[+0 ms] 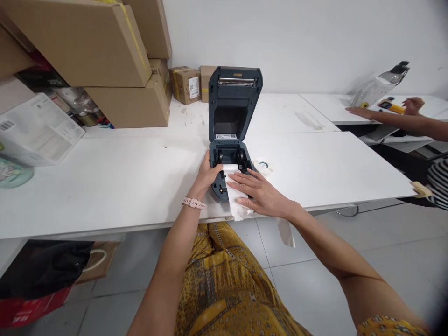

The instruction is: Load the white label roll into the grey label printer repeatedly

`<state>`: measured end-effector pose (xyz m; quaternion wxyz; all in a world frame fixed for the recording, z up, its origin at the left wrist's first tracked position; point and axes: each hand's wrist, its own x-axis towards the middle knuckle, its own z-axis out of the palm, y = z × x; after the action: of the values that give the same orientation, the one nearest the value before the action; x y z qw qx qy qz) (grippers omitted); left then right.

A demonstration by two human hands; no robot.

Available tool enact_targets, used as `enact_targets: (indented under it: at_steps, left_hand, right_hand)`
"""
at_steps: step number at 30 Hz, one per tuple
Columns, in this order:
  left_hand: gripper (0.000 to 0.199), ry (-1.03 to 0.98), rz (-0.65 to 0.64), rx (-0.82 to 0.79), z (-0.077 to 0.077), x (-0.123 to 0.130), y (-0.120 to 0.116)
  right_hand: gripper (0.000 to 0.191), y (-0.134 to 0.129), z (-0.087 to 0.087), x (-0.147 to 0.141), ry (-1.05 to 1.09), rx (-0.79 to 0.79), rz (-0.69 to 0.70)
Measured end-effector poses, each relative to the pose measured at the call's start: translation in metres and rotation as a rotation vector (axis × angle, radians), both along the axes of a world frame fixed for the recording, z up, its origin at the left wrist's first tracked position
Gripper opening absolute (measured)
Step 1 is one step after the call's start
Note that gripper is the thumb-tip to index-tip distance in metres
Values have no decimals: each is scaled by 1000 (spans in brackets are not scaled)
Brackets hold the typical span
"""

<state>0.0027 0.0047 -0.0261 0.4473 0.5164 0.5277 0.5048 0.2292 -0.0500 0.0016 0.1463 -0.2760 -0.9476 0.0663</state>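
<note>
A dark grey label printer (235, 105) stands on the white table with its lid raised. A white paper strip (235, 198) lies over its open base and hangs past the front, its end ragged. My left hand (207, 173) holds the left side of the printer, the thumb over the rim by the strip. My right hand (257, 190) lies with spread fingers on the strip, pressing it over the base. A roll of white labels (263, 166) rests on the table just right of the printer.
Cardboard boxes (126, 105) are stacked at the back left, beside a white box (42, 128). At the right, another person's arms (395, 120) reach over a further table with a bottle (383, 84) and a yellow device (392, 106).
</note>
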Motion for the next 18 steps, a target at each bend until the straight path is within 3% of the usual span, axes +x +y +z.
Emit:
enact_targets:
  at_steps: [3,6,10,13,15,18]
  left_hand:
    - [81,123,78,11,7,1,-11]
    - [84,246,84,72,10,6,-41]
    - [89,171,46,-8,1,17,-87]
    - [99,16,61,-80,-7,24,-108]
    - [105,-57,108,-99,-11,28,-113]
    - [110,-137,136,-113,-16,32,-115]
  right_hand:
    - [64,-13,-7,-6,5,53,-57]
    - [70,-37,-8,-8,27,73,-90]
    - [50,-46,20,6,141,10,2]
    - [39,-3,62,21,433,89,-88]
    - [43,53,92,25,630,214,-228]
    - [63,150,129,16,748,127,-379]
